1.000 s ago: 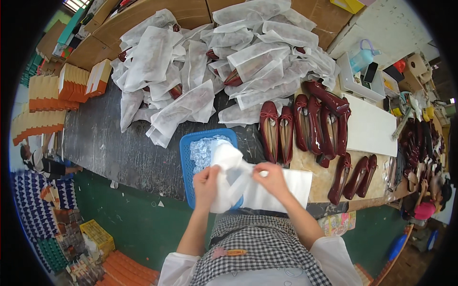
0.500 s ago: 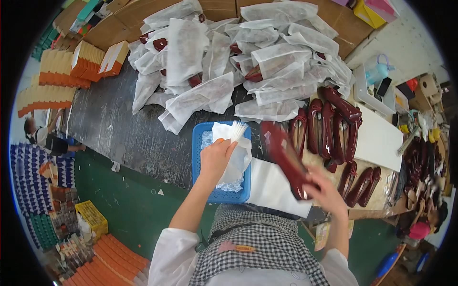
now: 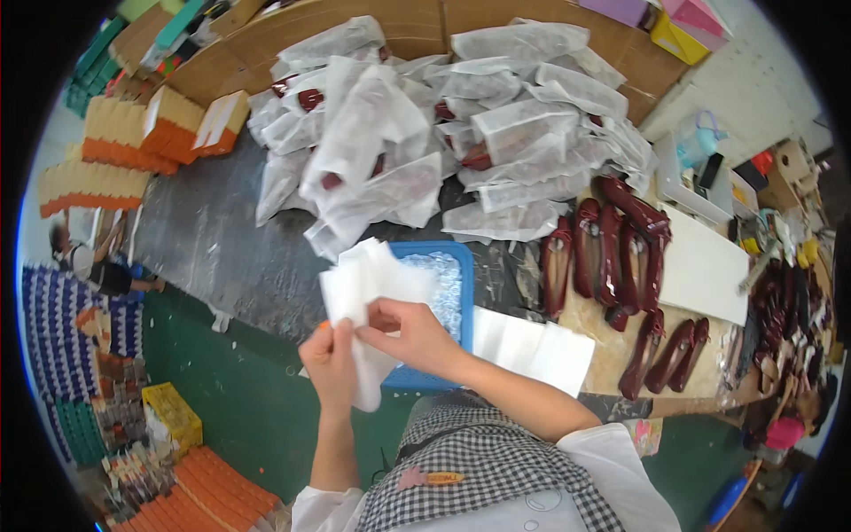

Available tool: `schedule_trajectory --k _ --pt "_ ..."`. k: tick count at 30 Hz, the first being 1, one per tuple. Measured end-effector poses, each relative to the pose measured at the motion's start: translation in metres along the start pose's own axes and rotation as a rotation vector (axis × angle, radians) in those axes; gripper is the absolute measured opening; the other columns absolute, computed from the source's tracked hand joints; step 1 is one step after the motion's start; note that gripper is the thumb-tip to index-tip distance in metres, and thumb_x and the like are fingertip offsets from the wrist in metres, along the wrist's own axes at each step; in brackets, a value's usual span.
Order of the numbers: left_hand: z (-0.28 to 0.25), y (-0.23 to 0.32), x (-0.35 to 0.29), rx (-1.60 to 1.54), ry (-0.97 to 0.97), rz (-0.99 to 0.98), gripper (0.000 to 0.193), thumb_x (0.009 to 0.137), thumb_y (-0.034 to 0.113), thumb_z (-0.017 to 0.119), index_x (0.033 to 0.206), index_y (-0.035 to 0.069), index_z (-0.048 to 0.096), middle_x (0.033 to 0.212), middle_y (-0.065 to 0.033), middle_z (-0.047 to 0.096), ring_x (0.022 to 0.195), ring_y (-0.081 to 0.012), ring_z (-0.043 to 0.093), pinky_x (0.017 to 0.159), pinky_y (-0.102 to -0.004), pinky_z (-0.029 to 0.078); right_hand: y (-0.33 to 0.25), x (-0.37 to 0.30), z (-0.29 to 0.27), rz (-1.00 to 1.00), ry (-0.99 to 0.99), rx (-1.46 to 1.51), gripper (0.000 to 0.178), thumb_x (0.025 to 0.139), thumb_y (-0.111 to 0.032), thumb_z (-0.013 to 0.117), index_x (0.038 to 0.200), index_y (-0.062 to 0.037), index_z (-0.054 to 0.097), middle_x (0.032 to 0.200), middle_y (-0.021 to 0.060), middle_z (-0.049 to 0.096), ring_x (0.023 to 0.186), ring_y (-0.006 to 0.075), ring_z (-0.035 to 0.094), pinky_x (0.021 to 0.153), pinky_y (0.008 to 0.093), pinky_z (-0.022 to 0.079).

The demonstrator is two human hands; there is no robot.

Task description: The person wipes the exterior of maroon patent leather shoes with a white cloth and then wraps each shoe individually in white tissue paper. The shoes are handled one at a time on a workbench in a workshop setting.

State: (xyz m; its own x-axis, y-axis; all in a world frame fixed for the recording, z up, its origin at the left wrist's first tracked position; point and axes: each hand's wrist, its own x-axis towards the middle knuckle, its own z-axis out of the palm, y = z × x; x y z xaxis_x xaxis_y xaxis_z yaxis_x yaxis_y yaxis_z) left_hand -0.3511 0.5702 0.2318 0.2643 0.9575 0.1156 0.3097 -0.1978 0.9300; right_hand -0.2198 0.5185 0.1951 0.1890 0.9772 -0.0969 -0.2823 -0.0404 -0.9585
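Observation:
In front of the blue basket's left side, both my hands are closed on white, thin sheet-like bags (image 3: 377, 275). My left hand (image 3: 328, 363) grips them from below, with a small orange bit showing by its thumb. Fingers of my right hand (image 3: 412, 332) pinch the same material from the right. The blue plastic basket (image 3: 468, 306) is partly hidden behind the hands and holds crumpled clear plastic. To the right, several glossy dark red shoes (image 3: 609, 253) lie side by side, with more dark red shoes (image 3: 678, 355) nearer me. No shoe shows in either hand.
White translucent bags (image 3: 523, 133) with dark red shoes inside are heaped along the back of the dark table (image 3: 204, 213). White sheets (image 3: 536, 350) lie right of the basket. Orange-and-cream boxes (image 3: 133, 133) stand at far left. A yellow crate (image 3: 173, 417) is on the green floor.
The dark red shoe has left my right hand; I cannot tell where it went. My right hand has moved left to the white bags. A bag on the left heap now lies crumpled differently.

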Motion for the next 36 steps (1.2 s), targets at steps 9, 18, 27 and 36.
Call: schedule_trajectory --k 9,18,27,36 --pt "0.053 -0.034 -0.007 0.158 -0.424 0.053 0.029 0.085 0.007 0.062 0.064 -0.003 0.044 0.053 -0.0042 0.038 0.051 -0.0088 0.031 0.047 -0.0288 0.028 0.134 -0.115 -0.209 0.219 0.830 -1.251 0.066 0.077 -0.016 0.069 0.135 -0.0088 0.040 0.121 0.0237 0.052 0.111 0.0410 0.047 0.094 0.0428 0.040" --pt "0.118 -0.059 0.017 0.542 -0.470 0.391 0.026 0.087 0.020 0.061 0.069 0.002 0.056 0.064 -0.0151 0.053 0.055 -0.0330 0.055 0.051 -0.0413 0.043 -0.026 -0.194 -0.181 0.301 0.059 -0.522 0.058 0.086 -0.013 0.059 0.139 -0.0045 0.039 0.135 0.0147 0.049 0.123 0.0254 0.046 0.105 0.0342 0.032" --pt "0.037 0.015 -0.003 0.239 -0.164 0.215 0.010 0.083 0.002 0.061 0.075 -0.002 0.063 0.060 -0.0024 0.056 0.050 -0.0090 0.046 0.046 -0.0285 0.037 -0.010 -0.010 -0.062 -0.080 0.115 0.224 0.051 0.089 -0.016 0.061 0.133 -0.0008 0.042 0.123 0.0140 0.053 0.105 0.0206 0.058 0.075 0.0298 0.053" --pt "0.038 -0.012 0.007 -0.057 -0.220 -0.016 0.022 0.090 0.007 0.055 0.071 -0.005 0.054 0.064 0.0039 0.048 0.060 -0.0026 0.037 0.052 -0.0227 0.030 -0.005 -0.040 -0.063 -0.095 0.223 -0.348 0.019 0.077 -0.018 0.068 0.086 -0.0022 0.067 0.081 0.0129 0.067 0.078 0.0243 0.065 0.069 0.0355 0.050"
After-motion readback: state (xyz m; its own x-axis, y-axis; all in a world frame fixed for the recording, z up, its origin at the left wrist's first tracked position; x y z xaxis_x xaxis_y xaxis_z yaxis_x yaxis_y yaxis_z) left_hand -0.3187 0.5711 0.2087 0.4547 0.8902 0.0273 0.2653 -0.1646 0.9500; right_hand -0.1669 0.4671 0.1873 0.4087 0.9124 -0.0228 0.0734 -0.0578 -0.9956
